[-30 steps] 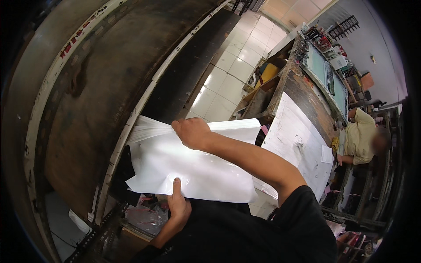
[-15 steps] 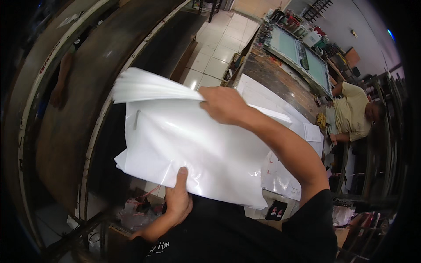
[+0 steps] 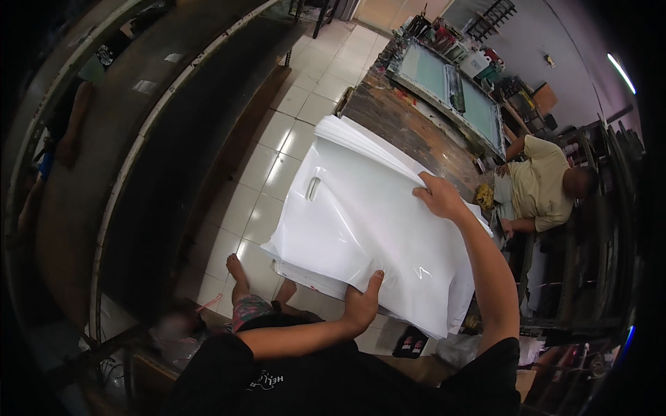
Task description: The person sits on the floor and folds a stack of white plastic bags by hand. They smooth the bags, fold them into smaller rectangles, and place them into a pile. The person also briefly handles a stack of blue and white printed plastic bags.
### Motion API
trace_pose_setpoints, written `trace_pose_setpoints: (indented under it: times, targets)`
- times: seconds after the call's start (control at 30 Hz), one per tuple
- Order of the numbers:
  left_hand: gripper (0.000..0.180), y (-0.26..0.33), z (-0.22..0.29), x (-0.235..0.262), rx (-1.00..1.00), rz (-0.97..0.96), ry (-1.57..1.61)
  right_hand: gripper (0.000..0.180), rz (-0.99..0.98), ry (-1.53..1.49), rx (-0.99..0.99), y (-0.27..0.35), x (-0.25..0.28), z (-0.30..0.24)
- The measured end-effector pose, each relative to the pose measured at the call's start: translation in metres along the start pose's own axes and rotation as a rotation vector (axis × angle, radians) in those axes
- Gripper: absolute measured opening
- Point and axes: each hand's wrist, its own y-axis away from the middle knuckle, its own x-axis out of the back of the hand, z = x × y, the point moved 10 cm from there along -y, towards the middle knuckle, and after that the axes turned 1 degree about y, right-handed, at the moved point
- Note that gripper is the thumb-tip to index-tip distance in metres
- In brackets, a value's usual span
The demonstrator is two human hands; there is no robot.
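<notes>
Swung round since a second ago — then held over the dark curved machine bed, now carried clear of it and hanging above the pale tiled floor [image 3: 305, 111], with the near edge of the paint-stained surface [image 3: 409, 128] just beyond the stack. Lifted higher and tipped flatter too, the top sheet spread wide toward the camera where before it drooped and curled at one corner. Judged from that: stack gathered and under control, in transit toward the surface, not yet laid on anything.

Stack of white plastic bags [image 3: 361, 222] — glossy, thin, many layers fanned at the far upper edge, a die-cut slot handle [image 3: 313, 188] showing near the left side of the top bag. Soft creases and glare across the middle; lower right corner sagging loose.

Left hand [image 3: 361, 308] under the stack's near edge, thumb up over the top sheet, remaining fingers hidden beneath — closed in a pinch on the stack. Right hand [image 3: 438, 197] at the stack's far right edge, fingers curled over and gripping the layers together.

Beyond the stack on the surface, framed printing screens [image 3: 451, 87]; to the stack's right, another person in a yellow shirt [image 3: 544, 184] bent over work.
</notes>
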Motion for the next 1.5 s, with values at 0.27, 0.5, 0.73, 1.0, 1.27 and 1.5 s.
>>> trace_pose_setpoints:
  times: [0.27,0.5,0.73,1.0,1.27,1.5]
  targets:
    - [0.034,-0.004,-0.065,-0.026,0.153,0.074,0.053,0.027,0.002,-0.145,0.046,-0.033,-0.044,0.071]
    - [0.045,-0.012,-0.108,-0.031,0.308,0.188,0.137,0.034,-0.114,-0.154,0.02,-0.071,-0.05,0.099]
    - [0.042,-0.01,-0.133,-0.022,0.602,0.198,0.224,0.042,-0.196,-0.19,-0.034,-0.091,-0.077,0.125]
    - [0.047,-0.01,-0.135,-0.017,0.67,0.091,0.316,0.059,-0.423,-0.24,-0.085,-0.099,-0.092,0.123]
    - [0.051,0.008,-0.119,0.001,0.99,-0.135,0.108,0.069,-0.395,-0.1,-0.09,-0.106,-0.098,0.136]
    - [0.033,-0.031,0.012,0.004,0.317,-0.679,-0.496,0.07,-0.343,-0.114,-0.089,-0.098,-0.089,0.134]
